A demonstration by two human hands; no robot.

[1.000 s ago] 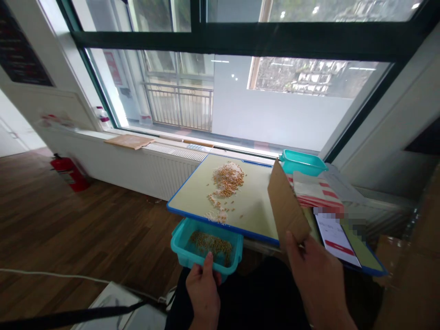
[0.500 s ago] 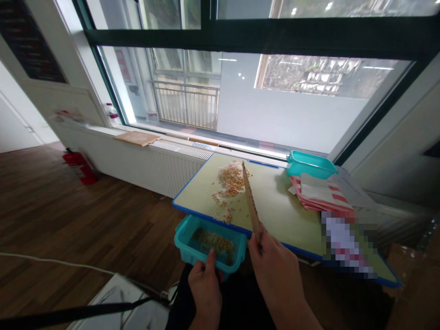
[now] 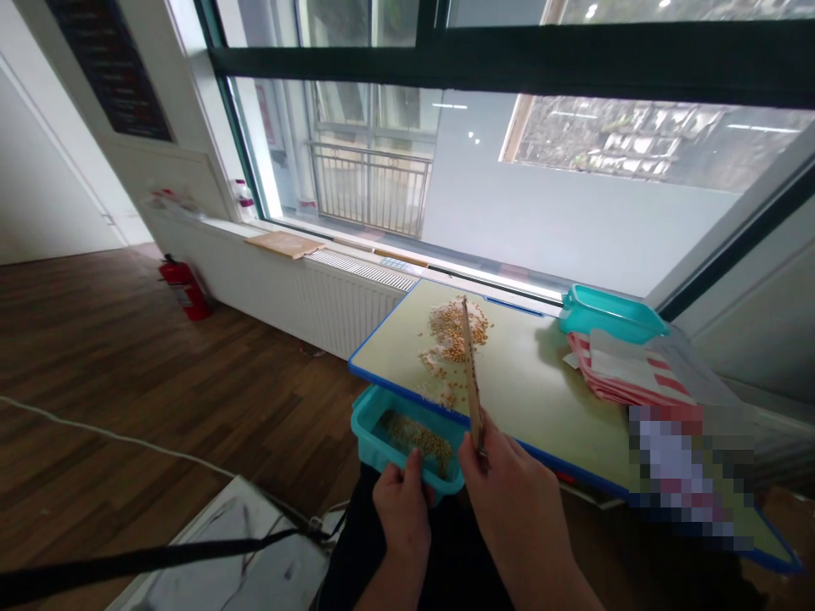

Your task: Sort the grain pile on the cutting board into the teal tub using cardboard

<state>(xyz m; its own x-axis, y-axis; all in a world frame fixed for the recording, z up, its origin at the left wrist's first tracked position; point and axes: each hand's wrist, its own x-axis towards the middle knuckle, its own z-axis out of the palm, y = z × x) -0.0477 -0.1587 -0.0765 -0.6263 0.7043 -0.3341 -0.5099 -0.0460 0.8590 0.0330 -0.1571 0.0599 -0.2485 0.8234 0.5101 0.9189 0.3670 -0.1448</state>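
My left hand (image 3: 402,513) grips the near rim of a teal plastic tub (image 3: 373,424) holding brown grains, held just below the near edge of a pale board with a blue rim (image 3: 541,399). My right hand (image 3: 509,501) pinches a piece of brown cardboard (image 3: 471,378), seen edge-on and standing upright on the board. The cardboard stands just right of a heap of brown grains mixed with white ones (image 3: 455,327).
A second teal tub (image 3: 608,312) sits at the board's far right, beside red-and-white striped cloth (image 3: 630,378). A radiator (image 3: 344,301) and window lie beyond. A red fire extinguisher (image 3: 183,284) lies on the wooden floor at left. A dark strap (image 3: 159,560) crosses the bottom left.
My right hand swung the cardboard from the board's right side to beside the grain heap and turned it edge-on. The view shifted left. My left hand kept hold of the tub.
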